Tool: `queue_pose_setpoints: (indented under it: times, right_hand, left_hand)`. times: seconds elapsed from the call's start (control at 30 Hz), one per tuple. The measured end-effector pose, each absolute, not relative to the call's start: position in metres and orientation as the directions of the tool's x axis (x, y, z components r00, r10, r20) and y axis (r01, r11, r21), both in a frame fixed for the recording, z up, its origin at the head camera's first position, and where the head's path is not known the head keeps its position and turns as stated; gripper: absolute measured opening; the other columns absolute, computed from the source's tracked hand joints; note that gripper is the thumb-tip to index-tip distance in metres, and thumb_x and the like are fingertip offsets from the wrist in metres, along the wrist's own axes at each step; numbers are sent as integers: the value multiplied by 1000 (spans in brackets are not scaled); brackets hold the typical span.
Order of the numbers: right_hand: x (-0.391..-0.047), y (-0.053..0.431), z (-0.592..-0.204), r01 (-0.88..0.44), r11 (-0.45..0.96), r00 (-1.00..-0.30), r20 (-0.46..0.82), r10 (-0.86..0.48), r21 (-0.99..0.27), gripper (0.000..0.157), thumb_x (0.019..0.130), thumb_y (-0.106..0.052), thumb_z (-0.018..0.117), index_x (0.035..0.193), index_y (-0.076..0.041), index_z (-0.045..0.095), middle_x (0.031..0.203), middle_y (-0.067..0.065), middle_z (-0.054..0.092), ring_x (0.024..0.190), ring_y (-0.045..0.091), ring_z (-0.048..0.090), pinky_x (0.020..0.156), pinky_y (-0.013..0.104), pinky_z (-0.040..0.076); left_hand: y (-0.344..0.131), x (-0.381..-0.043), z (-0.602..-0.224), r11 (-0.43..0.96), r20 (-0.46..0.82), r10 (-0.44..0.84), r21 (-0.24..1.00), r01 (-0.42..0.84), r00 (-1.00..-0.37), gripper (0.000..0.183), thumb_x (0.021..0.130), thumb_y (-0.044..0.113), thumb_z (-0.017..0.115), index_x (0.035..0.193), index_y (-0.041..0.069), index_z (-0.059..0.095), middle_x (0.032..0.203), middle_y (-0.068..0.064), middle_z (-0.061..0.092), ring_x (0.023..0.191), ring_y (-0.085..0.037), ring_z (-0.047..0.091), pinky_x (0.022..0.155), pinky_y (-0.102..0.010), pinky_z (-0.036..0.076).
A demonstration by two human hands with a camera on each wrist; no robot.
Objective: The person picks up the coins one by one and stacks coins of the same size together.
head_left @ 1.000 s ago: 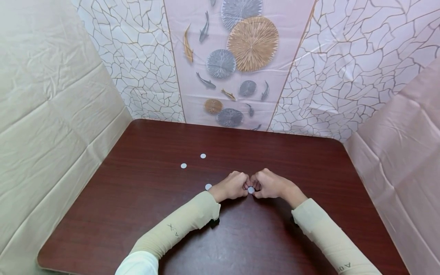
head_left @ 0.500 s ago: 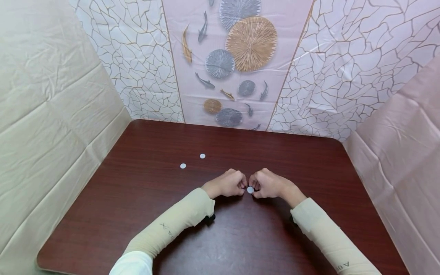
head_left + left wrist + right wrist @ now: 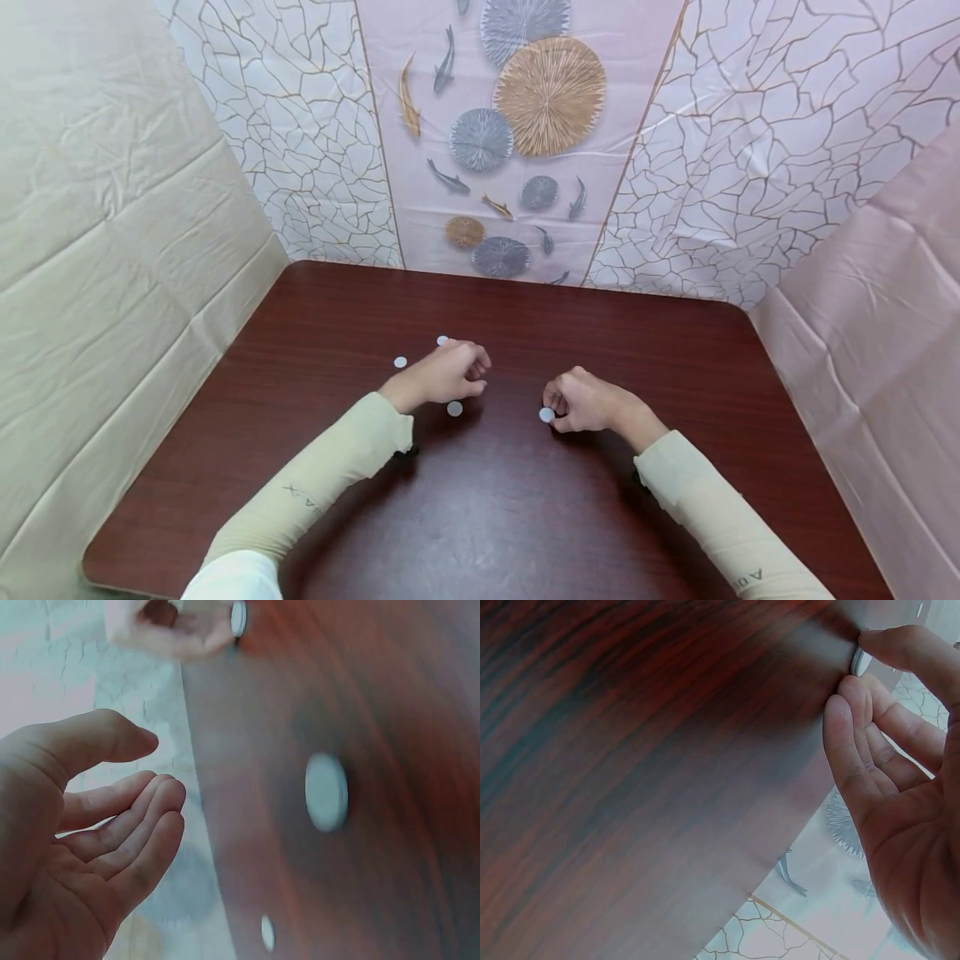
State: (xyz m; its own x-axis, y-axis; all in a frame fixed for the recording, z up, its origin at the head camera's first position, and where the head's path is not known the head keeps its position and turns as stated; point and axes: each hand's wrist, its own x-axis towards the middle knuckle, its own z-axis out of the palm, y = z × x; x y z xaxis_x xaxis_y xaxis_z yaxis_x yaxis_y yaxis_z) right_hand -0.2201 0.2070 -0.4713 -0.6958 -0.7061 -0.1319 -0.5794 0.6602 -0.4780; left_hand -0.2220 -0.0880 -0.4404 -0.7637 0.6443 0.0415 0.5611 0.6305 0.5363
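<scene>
My right hand (image 3: 592, 400) pinches a small white round disc (image 3: 547, 414) at the table surface. Thumb and fingertips meet its edges in the right wrist view, where the disc (image 3: 861, 661) is seen side-on. My left hand (image 3: 448, 372) hovers over the table further left, fingers loosely bent and holding nothing. Thumb and fingertips stand apart in the left wrist view. Just below this hand lies a second white disc (image 3: 455, 408). A third disc (image 3: 442, 341) is partly covered by the hand, and another disc (image 3: 401, 362) lies to its left.
The dark red-brown wooden table (image 3: 480, 533) has rounded corners. A patterned cloth (image 3: 495, 192) with fish and round motifs hangs behind its far edge. Plain cloth panels rise at the left (image 3: 112, 275) and right (image 3: 870, 333).
My left hand has drawn away from the right one, moving left and farther back. The disc it covered shows again, and the farthest disc is partly covered. My right hand stays put with its disc.
</scene>
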Motion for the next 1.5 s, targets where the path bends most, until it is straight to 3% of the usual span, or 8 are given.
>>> queue_pose_setpoints:
  times: [0.4,0.8,1.23,1.5]
  right_hand:
    - [-219,208,-471,-565,665,-700,-143,-700,-488,14,80,-7,84,88,-12,74,83,-6,72,77,4,67,71,19,57]
    - [-219,208,-469,-560,671,-700,-155,-697,-486,13,81,-8,84,88,-11,74,84,-5,73,78,4,67,71,19,57]
    - [-220,209,-471,-558,679,-700,-167,-694,-477,16,82,-10,84,94,-10,74,87,-4,74,80,4,68,72,19,58]
    - [-222,210,-471,-536,692,-706,-192,-681,-483,17,81,-10,85,94,-10,74,88,-4,74,81,5,69,73,19,58]
  left_hand:
    - [-166,-229,-430,718,113,545,450,531,-831,29,91,9,75,117,-5,70,108,-15,74,97,-26,73,91,-41,61]
    - [-210,-238,-451,804,38,460,407,434,-887,33,91,8,75,120,-7,68,112,-18,70,102,-29,69,94,-45,59]
    - [-215,-253,-482,800,21,495,380,465,-869,26,90,8,76,111,-4,68,105,-17,69,97,-28,67,90,-44,59]
    - [-216,-261,-482,742,71,609,301,599,-790,11,94,8,77,101,0,73,96,-14,67,87,-24,65,79,-39,59]
